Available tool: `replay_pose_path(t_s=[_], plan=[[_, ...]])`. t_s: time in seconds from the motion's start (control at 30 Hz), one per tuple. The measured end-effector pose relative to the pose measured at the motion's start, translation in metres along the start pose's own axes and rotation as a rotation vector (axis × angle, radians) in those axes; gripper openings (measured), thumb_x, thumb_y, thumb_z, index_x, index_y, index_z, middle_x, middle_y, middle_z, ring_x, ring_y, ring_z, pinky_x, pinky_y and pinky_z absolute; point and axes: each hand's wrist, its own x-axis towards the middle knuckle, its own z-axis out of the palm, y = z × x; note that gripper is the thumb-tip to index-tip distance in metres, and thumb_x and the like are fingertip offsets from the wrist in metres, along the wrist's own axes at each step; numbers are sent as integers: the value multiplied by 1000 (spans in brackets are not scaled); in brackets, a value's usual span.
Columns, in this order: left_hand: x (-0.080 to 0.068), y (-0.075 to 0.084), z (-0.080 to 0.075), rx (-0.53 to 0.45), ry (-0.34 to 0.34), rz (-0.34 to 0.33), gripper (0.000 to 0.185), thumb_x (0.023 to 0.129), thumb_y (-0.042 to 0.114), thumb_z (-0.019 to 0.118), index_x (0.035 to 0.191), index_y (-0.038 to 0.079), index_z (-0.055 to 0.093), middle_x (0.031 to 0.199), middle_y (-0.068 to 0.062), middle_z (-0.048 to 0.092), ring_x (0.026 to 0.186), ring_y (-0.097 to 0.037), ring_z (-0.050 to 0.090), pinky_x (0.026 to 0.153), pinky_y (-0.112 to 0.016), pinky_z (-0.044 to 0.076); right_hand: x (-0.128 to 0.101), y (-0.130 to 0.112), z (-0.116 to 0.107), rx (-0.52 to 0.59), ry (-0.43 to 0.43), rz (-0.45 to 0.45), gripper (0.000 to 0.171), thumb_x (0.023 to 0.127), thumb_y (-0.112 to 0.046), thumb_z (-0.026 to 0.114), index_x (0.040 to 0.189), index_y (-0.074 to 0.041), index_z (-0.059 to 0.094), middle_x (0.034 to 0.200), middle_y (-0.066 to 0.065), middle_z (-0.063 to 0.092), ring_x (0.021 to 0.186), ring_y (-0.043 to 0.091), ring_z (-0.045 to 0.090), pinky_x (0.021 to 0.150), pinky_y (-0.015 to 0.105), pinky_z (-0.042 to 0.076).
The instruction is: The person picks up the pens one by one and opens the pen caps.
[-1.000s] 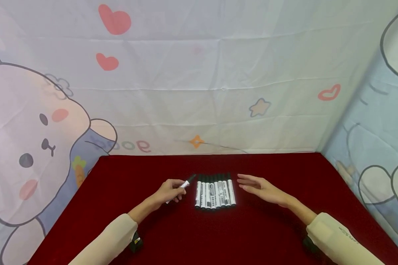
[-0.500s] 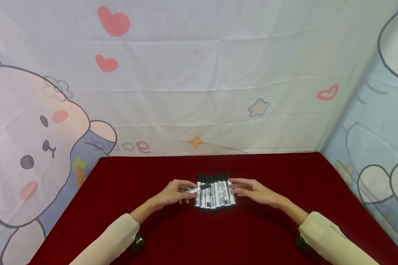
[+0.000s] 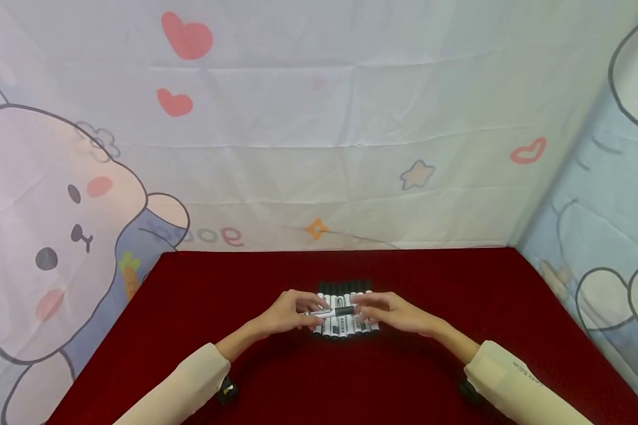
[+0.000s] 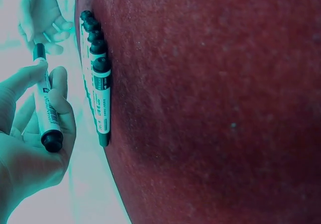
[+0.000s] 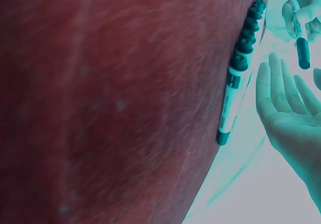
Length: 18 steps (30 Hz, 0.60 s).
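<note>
Left hand [image 3: 287,311] pinches a marker [image 3: 334,311] by its white barrel, held crosswise above the row [image 3: 345,321] of capped markers on the red cloth [image 3: 414,378]. Right hand [image 3: 390,311], fingers straight and loosely spread, nears its black cap (contact unclear). Next likely calls for gripping that cap. Smooth plastic cylinders; napped fabric.

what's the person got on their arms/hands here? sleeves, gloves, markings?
Both hands, left hand and right hand, are bare: no gloves. Long cream sleeves reach both wrists; the right sleeve carries small dark lettering, too small to read. A dark wrist-mounted device shows under the left cuff.
</note>
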Motion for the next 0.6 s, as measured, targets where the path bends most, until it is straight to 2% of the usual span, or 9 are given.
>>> replay_pose_path(t_s=[0.1, 0.2, 0.33, 0.47, 0.6], plan=[[1, 1, 3, 32, -15, 54, 27, 94, 12, 75, 119, 4, 74, 99, -15, 77, 72, -32, 71, 56, -27, 55, 2, -5, 3, -16, -20, -24, 42, 109, -23, 51, 145, -2, 54, 132, 19, 67, 113, 32, 68, 94, 37, 58], [1, 3, 5, 60, -7, 100, 26, 94, 12, 74, 118, 3, 75, 104, -14, 77, 71, -17, 68, 60, -20, 55, 3, -8, 5, -24, -43, -53, 38, 109, -20, 49, 142, -1, 57, 124, 21, 70, 108, 32, 69, 89, 34, 58], [1, 5, 9, 117, 29, 168, 24, 92, 12, 76, 115, 4, 77, 106, -12, 78, 77, -3, 65, 68, -17, 54, 6, -10, 9, -30, -67, -67, 35, 109, -17, 49, 136, 2, 61, 105, 24, 70, 91, 26, 65, 78, 28, 56], [2, 8, 12, 190, 70, 239, 23, 91, 12, 78, 113, 7, 78, 106, -8, 79, 89, -7, 68, 76, -20, 56, 9, -10, 11, -40, -74, -70, 32, 109, -17, 50, 130, 3, 65, 87, 20, 64, 77, 14, 56, 68, 23, 51], [3, 12, 13, 219, 99, 267, 24, 91, 11, 77, 115, 7, 77, 107, -7, 79, 98, -17, 72, 84, -25, 59, 13, -11, 14, -43, -77, -105, 31, 110, -17, 47, 119, 6, 65, 69, 6, 47, 62, 6, 43, 59, 19, 41]])
